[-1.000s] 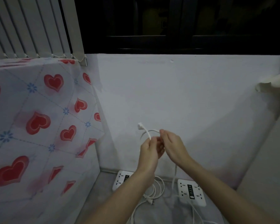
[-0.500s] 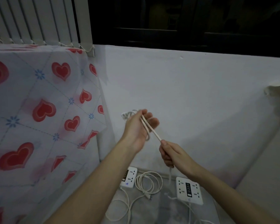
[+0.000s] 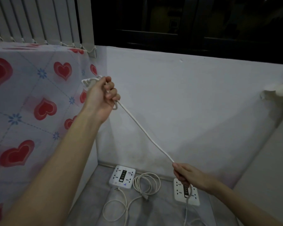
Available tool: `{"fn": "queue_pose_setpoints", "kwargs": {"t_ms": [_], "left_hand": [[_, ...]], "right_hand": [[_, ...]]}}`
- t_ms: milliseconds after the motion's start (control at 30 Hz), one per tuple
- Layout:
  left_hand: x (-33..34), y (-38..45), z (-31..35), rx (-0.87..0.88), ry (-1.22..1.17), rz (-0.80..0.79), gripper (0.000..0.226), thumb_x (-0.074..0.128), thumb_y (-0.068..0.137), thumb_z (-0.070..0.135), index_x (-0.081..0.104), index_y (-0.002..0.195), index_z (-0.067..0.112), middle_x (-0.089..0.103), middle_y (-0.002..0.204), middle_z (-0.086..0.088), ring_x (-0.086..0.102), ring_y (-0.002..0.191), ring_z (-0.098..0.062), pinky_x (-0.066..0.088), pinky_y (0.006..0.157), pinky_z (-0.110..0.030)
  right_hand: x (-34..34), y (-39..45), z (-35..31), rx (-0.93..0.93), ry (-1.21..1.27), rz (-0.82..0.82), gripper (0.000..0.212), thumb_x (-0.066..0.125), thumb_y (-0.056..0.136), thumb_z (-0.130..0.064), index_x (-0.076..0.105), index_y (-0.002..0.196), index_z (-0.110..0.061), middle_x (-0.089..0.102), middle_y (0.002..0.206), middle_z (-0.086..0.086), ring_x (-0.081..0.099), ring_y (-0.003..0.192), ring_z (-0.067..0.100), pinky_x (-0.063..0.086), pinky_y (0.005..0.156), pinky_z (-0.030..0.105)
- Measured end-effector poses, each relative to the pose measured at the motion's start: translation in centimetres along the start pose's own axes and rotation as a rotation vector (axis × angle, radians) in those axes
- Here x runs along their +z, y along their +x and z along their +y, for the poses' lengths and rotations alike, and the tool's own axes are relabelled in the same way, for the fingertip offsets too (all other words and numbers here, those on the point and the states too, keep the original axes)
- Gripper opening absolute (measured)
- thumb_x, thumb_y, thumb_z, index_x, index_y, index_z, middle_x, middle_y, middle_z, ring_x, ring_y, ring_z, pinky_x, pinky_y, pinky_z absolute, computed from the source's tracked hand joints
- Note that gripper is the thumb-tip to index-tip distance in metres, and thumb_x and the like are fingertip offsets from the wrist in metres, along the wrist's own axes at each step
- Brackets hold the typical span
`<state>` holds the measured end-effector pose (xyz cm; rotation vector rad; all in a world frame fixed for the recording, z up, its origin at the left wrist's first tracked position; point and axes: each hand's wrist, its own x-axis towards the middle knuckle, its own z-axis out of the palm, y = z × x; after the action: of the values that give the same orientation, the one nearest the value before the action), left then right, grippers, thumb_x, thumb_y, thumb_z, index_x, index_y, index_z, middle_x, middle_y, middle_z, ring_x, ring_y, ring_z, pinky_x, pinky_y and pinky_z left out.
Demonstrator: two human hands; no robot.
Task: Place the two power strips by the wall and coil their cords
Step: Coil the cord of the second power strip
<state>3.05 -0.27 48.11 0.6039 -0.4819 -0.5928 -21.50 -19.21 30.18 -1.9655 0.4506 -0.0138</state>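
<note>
Two white power strips lie on the floor against the wall: the left strip [image 3: 122,176] and the right strip [image 3: 192,195]. The left strip's cord [image 3: 146,182] rests in a round coil between them, its tail looping toward me. My left hand [image 3: 101,95] is raised near the heart-print cloth, closed on the plug end [image 3: 90,81] of the right strip's cord [image 3: 144,131]. That cord runs taut and diagonal down to my right hand [image 3: 185,174], which pinches it just above the right strip.
A heart-print cloth [image 3: 23,101] covers furniture on the left. Vertical blinds [image 3: 39,20] and a dark window [image 3: 186,22] are above the white wall [image 3: 194,103]. A pale surface [image 3: 268,168] bounds the right side. The grey floor [image 3: 162,209] strip between is narrow.
My hands, close together a second ago, have pulled apart: the left hand rose up and left with the plug, the right slid down the cord toward the right strip, drawing it straight.
</note>
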Motion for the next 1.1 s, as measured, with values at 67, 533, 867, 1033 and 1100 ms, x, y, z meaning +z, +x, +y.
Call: {"fn": "queue_pose_setpoints", "kwargs": {"t_ms": [67, 533, 867, 1033, 1100], "left_hand": [[1.0, -0.7, -0.5, 0.009, 0.041, -0.040, 0.031, 0.033, 0.103, 0.021, 0.048, 0.077, 0.016, 0.040, 0.044, 0.009, 0.029, 0.033, -0.004, 0.029, 0.038, -0.017], [1.2, -8.9, -16.2, -0.163, 0.752, -0.032, 0.029, 0.033, 0.103, 0.018, 0.048, 0.080, 0.009, 0.074, 0.068, -0.012, 0.072, 0.065, -0.028, 0.057, 0.059, -0.028], [-0.4, -7.8, -19.0, -0.326, 0.402, 0.262, 0.025, 0.046, 0.100, 0.019, 0.069, 0.097, 0.009, 0.074, 0.097, -0.010, 0.069, 0.098, -0.021, 0.055, 0.088, -0.031], [0.3, -7.9, -19.2, -0.429, 0.268, 0.258, 0.032, 0.041, 0.102, 0.027, 0.066, 0.112, 0.009, 0.073, 0.107, -0.009, 0.067, 0.103, -0.020, 0.049, 0.091, -0.033], [0.7, -7.4, -18.6, -0.404, 0.240, 0.234, 0.031, 0.038, 0.103, 0.025, 0.064, 0.107, 0.008, 0.072, 0.113, -0.006, 0.064, 0.110, -0.019, 0.046, 0.085, -0.031]], "right_hand": [[-0.6, 0.4, 0.5, 0.049, -0.068, 0.112, 0.049, 0.033, 0.100, -0.043, 0.042, 0.059, -0.017, 0.035, 0.051, -0.004, 0.034, 0.044, 0.011, 0.031, 0.047, 0.025], [-1.2, 5.5, -4.5, 0.025, -0.004, 0.733, 0.043, 0.034, 0.097, -0.031, 0.036, 0.055, -0.021, 0.037, 0.052, 0.000, 0.032, 0.048, 0.017, 0.025, 0.054, 0.032], [1.4, 5.1, -5.8, -0.243, -0.459, 0.529, 0.036, 0.031, 0.101, -0.032, 0.053, 0.075, -0.019, 0.067, 0.075, 0.008, 0.061, 0.074, 0.028, 0.045, 0.070, 0.040], [1.4, 4.7, -5.6, -0.346, -0.440, 0.436, 0.035, 0.029, 0.102, -0.039, 0.059, 0.088, -0.025, 0.069, 0.076, 0.003, 0.065, 0.071, 0.019, 0.049, 0.068, 0.039], [1.5, 4.4, -5.6, -0.372, -0.363, 0.374, 0.031, 0.029, 0.101, -0.041, 0.056, 0.086, -0.039, 0.065, 0.068, -0.009, 0.060, 0.062, 0.006, 0.043, 0.060, 0.027]]}}
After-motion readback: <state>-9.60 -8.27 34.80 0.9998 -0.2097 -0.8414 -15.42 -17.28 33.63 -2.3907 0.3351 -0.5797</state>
